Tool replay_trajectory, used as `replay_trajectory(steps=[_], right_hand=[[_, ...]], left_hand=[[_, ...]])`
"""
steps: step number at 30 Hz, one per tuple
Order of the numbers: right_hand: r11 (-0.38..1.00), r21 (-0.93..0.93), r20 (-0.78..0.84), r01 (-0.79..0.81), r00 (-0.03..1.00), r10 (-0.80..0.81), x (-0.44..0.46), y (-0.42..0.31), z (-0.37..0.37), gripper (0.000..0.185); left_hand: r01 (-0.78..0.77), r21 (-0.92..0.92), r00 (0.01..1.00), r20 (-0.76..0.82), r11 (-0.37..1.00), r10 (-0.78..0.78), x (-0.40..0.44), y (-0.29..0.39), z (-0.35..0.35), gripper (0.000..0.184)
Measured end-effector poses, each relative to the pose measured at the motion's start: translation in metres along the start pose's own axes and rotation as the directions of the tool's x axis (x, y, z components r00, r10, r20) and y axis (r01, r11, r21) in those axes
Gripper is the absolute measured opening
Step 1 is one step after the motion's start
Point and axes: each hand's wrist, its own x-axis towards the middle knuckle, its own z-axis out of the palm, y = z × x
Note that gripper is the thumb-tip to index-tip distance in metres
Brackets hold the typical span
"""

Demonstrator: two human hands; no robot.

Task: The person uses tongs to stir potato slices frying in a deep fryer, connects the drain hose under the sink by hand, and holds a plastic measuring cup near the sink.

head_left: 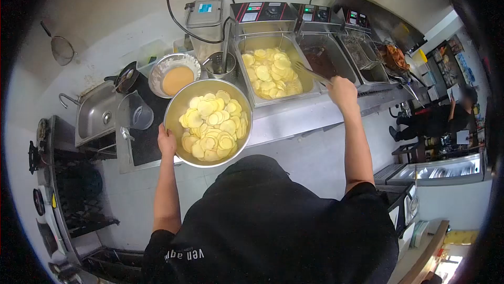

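Note:
My left hand (167,141) grips the left rim of a large metal bowl (175,106) full of pale yellow slices (212,126), tilted a little toward me. My right hand (343,94) is closed on the handle of metal tongs (314,75), whose tips reach the right side of the nearest fryer. In that fryer (294,96), many yellow slices (270,73) float in bubbling oil. The bowl stands just left of the fryer, near the counter edge.
Behind the bowl are a smaller bowl of tan batter (177,80) and a metal canister (220,66). A second fryer (320,62) with dark oil and a third with baskets (362,55) stand right. A sink (100,116) is left. Another person (446,116) is far right.

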Motion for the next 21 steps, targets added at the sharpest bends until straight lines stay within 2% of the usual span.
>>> replay_trajectory(steps=[1,3,5,9,10,13,16,18,21], right_hand=[[0.999,-0.003,0.021,-0.050,0.999,0.050,-0.004,0.004,-0.003,0.026],[0.999,0.002,0.062,-0.053,0.997,0.053,-0.010,0.009,0.000,0.026],[0.986,0.132,0.108,-0.099,0.990,0.085,-0.018,0.015,0.011,0.029],[0.983,0.117,0.205,-0.143,0.972,0.117,-0.027,0.000,0.020,0.033],[0.983,0.146,0.148,-0.109,0.985,0.087,-0.028,-0.005,0.026,0.034],[0.979,0.156,0.140,-0.130,0.984,0.108,-0.020,-0.031,0.048,0.033],[0.975,0.202,0.169,-0.093,0.984,0.059,-0.018,-0.048,0.051,0.031],[0.966,0.258,0.231,-0.024,0.972,-0.038,-0.018,-0.049,0.046,0.028],[0.971,0.225,0.161,-0.080,0.986,0.043,-0.019,-0.026,0.040,0.022]], left_hand=[[0.022,0.038,1.000,-0.001,0.999,-0.022,0.001,-0.003,0.001,0.034],[0.044,0.075,0.999,-0.006,0.996,-0.044,0.001,-0.001,-0.001,0.034],[0.041,0.093,0.999,-0.010,0.995,-0.040,-0.003,0.013,-0.004,0.034],[0.027,0.051,1.000,-0.001,0.998,-0.027,-0.002,0.009,-0.003,0.034],[0.010,0.063,1.000,-0.006,0.998,-0.010,-0.002,0.009,-0.003,0.034],[0.003,0.081,1.000,-0.004,0.997,-0.003,-0.001,0.008,-0.002,0.034],[0.014,0.095,1.000,-0.021,0.995,-0.012,-0.002,0.008,-0.001,0.034],[0.012,0.101,0.999,-0.035,0.995,-0.009,-0.003,0.009,-0.002,0.034],[0.060,0.059,0.998,-0.016,0.996,-0.059,-0.002,0.007,-0.001,0.033]])
